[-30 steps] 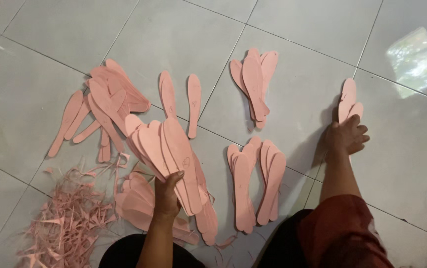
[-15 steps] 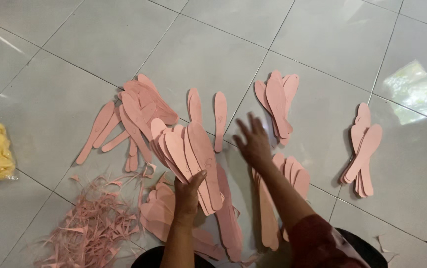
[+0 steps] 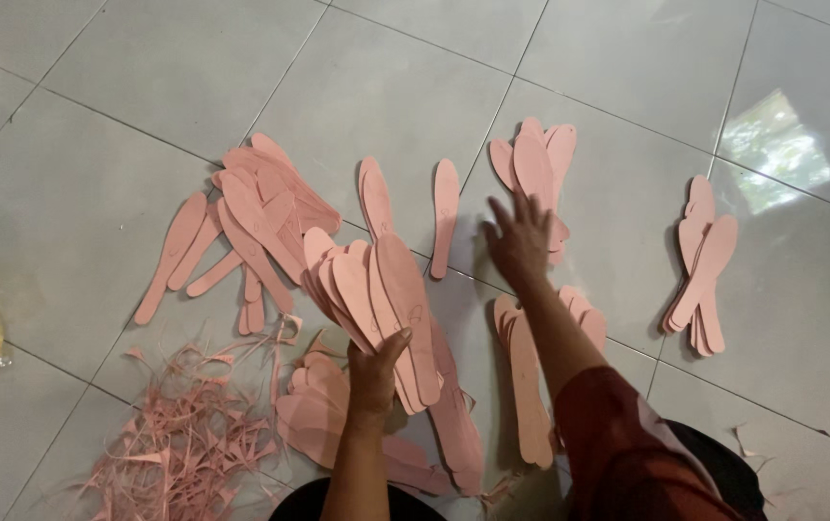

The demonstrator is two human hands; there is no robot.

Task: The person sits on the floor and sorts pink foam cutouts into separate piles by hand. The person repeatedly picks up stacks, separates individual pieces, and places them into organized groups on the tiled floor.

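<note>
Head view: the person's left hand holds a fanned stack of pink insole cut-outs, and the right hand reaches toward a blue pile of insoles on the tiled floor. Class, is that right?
Not quite. In the head view, the pile the right hand reaches toward is pink, not blue, like every insole there. The rest holds: the left hand holds a fanned stack of pink insole cut-outs above the tiled floor.

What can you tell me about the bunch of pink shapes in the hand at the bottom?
The fan of pink insoles is a handful of thin, flat, foot-shaped cutouts that look like foam or soft sheet. They overlap like spread cards, rounded toes pointing up and left. The left hand grips their lower ends, holding them above more pink pieces on the grey tiled floor.
</note>
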